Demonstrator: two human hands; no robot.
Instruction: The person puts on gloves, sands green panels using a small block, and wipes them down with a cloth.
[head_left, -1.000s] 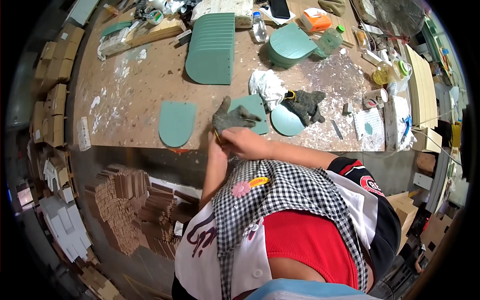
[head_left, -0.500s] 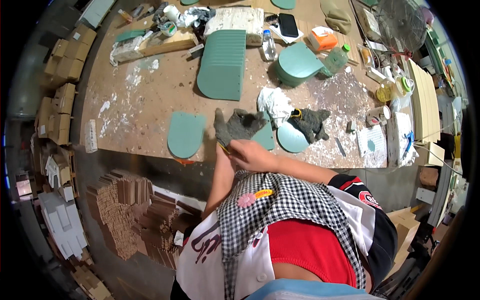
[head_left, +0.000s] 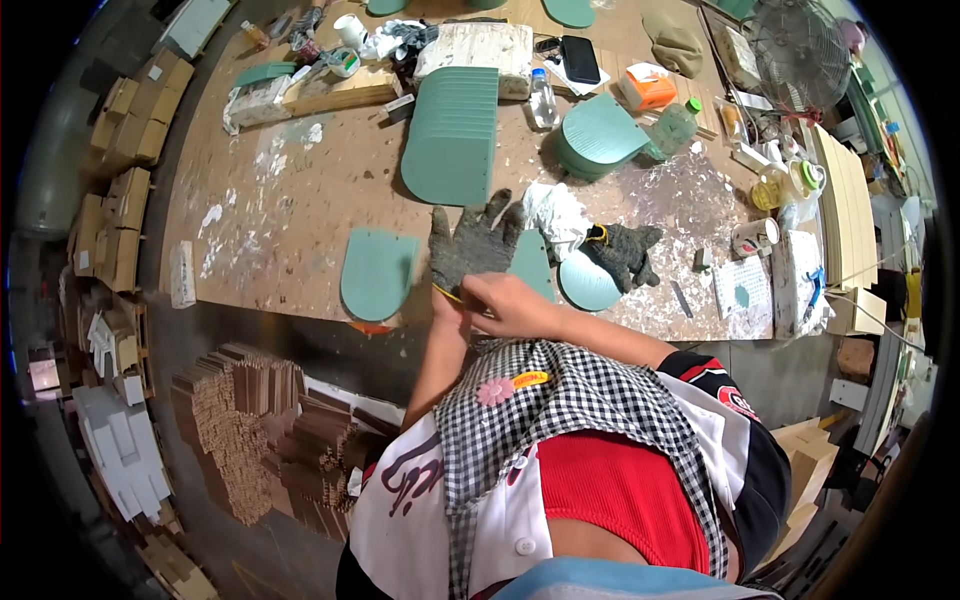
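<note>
My left hand wears a dark grey work glove with a yellow-edged cuff, palm up, its fingers spread. My bare right hand pinches that glove's cuff at the wrist. A second dark work glove lies to the right, partly over a round-edged green panel. Another green panel is half hidden behind my left hand. To the left a green panel with one rounded end lies flat near the table's front edge. A crumpled white cloth sits just beyond my hands.
Farther back stand a fanned stack of green panels and a second green stack. Around them are a water bottle, a phone, an orange tissue pack and a green bottle. Brown strips are piled below left.
My left hand's gloved fingers have gone from curled to spread and upright. My right hand stays at the cuff. The whole view has shifted slightly.
</note>
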